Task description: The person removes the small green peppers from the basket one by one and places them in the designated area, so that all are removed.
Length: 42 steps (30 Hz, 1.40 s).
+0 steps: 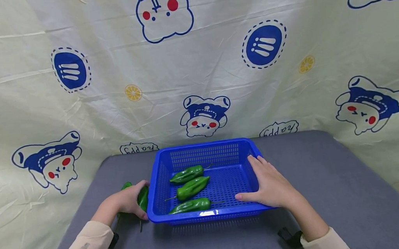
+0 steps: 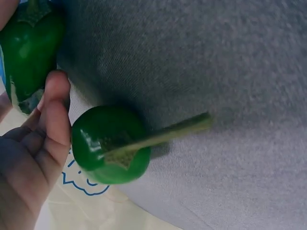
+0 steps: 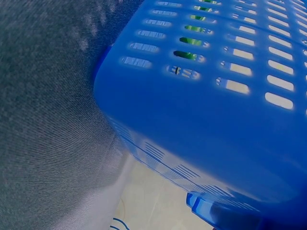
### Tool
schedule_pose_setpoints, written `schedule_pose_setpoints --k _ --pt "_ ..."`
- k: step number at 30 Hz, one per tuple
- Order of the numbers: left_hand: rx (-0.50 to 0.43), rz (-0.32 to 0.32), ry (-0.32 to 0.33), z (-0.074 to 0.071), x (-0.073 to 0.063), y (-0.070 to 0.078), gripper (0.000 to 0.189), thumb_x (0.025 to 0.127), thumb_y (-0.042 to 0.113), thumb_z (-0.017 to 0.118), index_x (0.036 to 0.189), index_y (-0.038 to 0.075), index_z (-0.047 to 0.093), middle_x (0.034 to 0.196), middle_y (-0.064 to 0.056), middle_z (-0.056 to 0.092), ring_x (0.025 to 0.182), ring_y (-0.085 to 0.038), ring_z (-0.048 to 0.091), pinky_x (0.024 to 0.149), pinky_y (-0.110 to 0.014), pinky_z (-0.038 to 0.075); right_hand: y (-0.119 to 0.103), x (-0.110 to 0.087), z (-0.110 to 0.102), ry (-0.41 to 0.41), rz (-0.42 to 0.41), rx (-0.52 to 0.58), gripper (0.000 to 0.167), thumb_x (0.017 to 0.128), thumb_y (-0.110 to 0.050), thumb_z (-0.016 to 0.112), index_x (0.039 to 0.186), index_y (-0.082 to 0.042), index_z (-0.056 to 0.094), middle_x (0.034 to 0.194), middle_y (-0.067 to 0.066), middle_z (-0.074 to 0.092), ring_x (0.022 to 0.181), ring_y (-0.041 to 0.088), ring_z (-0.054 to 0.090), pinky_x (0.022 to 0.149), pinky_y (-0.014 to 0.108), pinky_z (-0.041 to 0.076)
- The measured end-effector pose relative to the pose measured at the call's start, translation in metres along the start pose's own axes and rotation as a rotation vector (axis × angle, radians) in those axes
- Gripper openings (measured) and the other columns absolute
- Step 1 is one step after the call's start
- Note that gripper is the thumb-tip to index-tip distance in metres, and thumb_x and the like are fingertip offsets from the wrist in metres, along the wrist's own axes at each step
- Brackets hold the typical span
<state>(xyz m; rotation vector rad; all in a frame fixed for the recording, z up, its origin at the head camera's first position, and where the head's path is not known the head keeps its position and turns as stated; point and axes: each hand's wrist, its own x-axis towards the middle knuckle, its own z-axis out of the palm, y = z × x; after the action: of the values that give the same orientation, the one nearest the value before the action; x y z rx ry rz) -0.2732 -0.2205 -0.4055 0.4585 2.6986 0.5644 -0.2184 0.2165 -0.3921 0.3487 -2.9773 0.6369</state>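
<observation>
My left hand (image 1: pixel 133 200) is at the left side of the blue plastic basket (image 1: pixel 206 214), gripping a glossy green pepper (image 1: pixel 143 198) between thumb and fingers. In the left wrist view that pepper (image 2: pixel 33 52) shows at the upper left. A second green pepper (image 2: pixel 112 143) lies on the grey surface beside the fingers, its stem towards the camera; the hand partly hides it in the head view. My right hand (image 1: pixel 272 183) rests over the basket's right rim near the front corner, fingers and thumb spread. Three green peppers (image 1: pixel 192 188) lie inside on the left.
The basket stands on a grey cloth-covered table (image 1: pixel 312 170). Behind it hangs a pale curtain (image 1: pixel 195 70) printed with cartoon figures. The right wrist view is mostly the basket's slotted outer wall (image 3: pixel 201 110), with green showing through its holes.
</observation>
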Motion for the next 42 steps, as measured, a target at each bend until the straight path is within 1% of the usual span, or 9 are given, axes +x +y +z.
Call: schedule_pose_setpoints --k 7,12,15,20,24,29,34,38,42 --pt "0.093 -0.016 0.018 -0.003 -0.004 0.004 0.094 0.058 0.033 0.095 0.137 0.013 0.048 0.114 -0.012 0.057 0.101 -0.026 0.055 0.088 -0.051 0.050 0.000 0.000 0.003 0.000 0.003 0.001 0.129 0.067 -0.085 0.064 0.157 -0.003 0.021 0.163 0.021 0.023 0.150 0.046 0.017 0.112 0.071 0.021" --pt "0.106 -0.046 0.035 -0.021 -0.013 0.005 0.096 0.062 0.040 0.094 0.142 0.018 0.047 0.124 -0.022 0.051 0.110 -0.038 0.056 0.087 -0.058 0.051 0.000 -0.001 0.002 -0.001 0.004 0.001 0.129 0.067 -0.085 0.064 0.157 -0.003 0.020 0.163 0.021 0.022 0.150 0.047 0.017 0.112 0.071 0.021" --pt "0.051 -0.007 0.061 -0.042 -0.019 0.007 0.100 0.065 0.030 0.093 0.148 0.014 0.040 0.130 -0.026 0.051 0.114 -0.039 0.057 0.087 -0.056 0.051 0.000 -0.001 0.001 0.000 0.000 0.004 0.129 0.068 -0.084 0.065 0.157 -0.003 0.019 0.163 0.022 0.021 0.149 0.047 0.017 0.112 0.071 0.021" --pt "-0.161 0.122 0.064 -0.081 -0.024 0.017 0.104 0.073 0.018 0.089 0.154 0.015 0.025 0.113 -0.021 0.052 0.087 -0.028 0.058 0.072 -0.041 0.051 0.001 0.000 0.000 0.007 -0.013 0.006 0.129 0.068 -0.084 0.065 0.157 -0.002 0.019 0.163 0.022 0.021 0.150 0.047 0.017 0.114 0.070 0.020" --pt "-0.282 0.231 0.031 -0.095 -0.018 0.036 0.101 0.076 0.019 0.087 0.155 0.018 0.023 0.106 -0.015 0.051 0.083 -0.023 0.057 0.073 -0.035 0.051 0.002 0.000 0.001 0.004 -0.011 0.004 0.129 0.068 -0.084 0.065 0.157 -0.002 0.019 0.163 0.022 0.021 0.149 0.047 0.017 0.113 0.070 0.021" --pt "-0.283 0.286 -0.026 -0.094 0.002 0.074 0.097 0.077 0.018 0.086 0.153 0.024 0.026 0.111 -0.017 0.052 0.088 -0.024 0.059 0.076 -0.036 0.053 0.002 0.000 0.001 0.006 -0.013 0.007 0.129 0.068 -0.083 0.065 0.157 -0.002 0.019 0.163 0.022 0.022 0.149 0.048 0.018 0.113 0.071 0.021" --pt "-0.170 0.281 -0.146 -0.081 0.032 0.113 0.093 0.076 0.018 0.087 0.148 0.032 0.029 0.115 -0.011 0.052 0.092 -0.021 0.060 0.079 -0.033 0.054 0.002 0.000 0.000 0.010 -0.007 0.000 0.129 0.068 -0.083 0.065 0.157 -0.002 0.020 0.162 0.022 0.022 0.149 0.048 0.018 0.113 0.071 0.021" --pt "-0.048 0.213 -0.255 -0.067 0.055 0.132 0.093 0.075 0.019 0.088 0.146 0.040 0.031 0.115 -0.009 0.056 0.095 -0.020 0.061 0.083 -0.036 0.052 0.002 0.000 0.000 0.004 -0.008 0.001 0.129 0.068 -0.084 0.065 0.157 -0.001 0.020 0.162 0.022 0.022 0.149 0.047 0.018 0.114 0.070 0.021" --pt "0.092 0.131 -0.337 -0.055 0.073 0.141 0.093 0.076 0.019 0.088 0.145 0.043 0.032 0.120 -0.011 0.060 0.101 -0.019 0.059 0.093 -0.042 0.050 0.000 0.001 0.000 0.002 -0.015 0.008 0.129 0.068 -0.083 0.065 0.157 -0.002 0.020 0.163 0.022 0.022 0.149 0.047 0.018 0.114 0.070 0.020"
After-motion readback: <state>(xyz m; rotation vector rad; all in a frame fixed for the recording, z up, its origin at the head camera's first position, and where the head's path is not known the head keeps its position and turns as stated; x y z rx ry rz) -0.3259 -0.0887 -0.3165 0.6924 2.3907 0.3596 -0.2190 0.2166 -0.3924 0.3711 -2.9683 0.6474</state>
